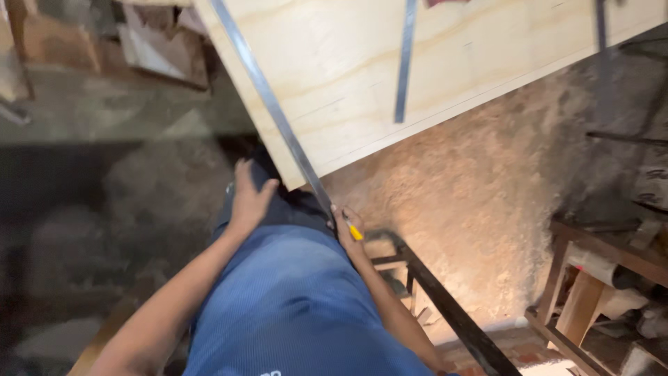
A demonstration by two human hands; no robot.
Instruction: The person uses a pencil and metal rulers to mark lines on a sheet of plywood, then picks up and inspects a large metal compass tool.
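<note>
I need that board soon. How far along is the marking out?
Done: a long metal straightedge lies across the plywood. In hand: the right hand holds a yellow pencil at the straightedge's near end; the left hand rests by the plywood's corner. Left: no drawn line shows yet.

Both hands (249, 198) (346, 233) low, arms extended

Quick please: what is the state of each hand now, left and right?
Left hand: open, flat near the plywood sheet corner, holding nothing.
Right hand: closed on a yellow pencil, touching the long metal straightedge.
</note>
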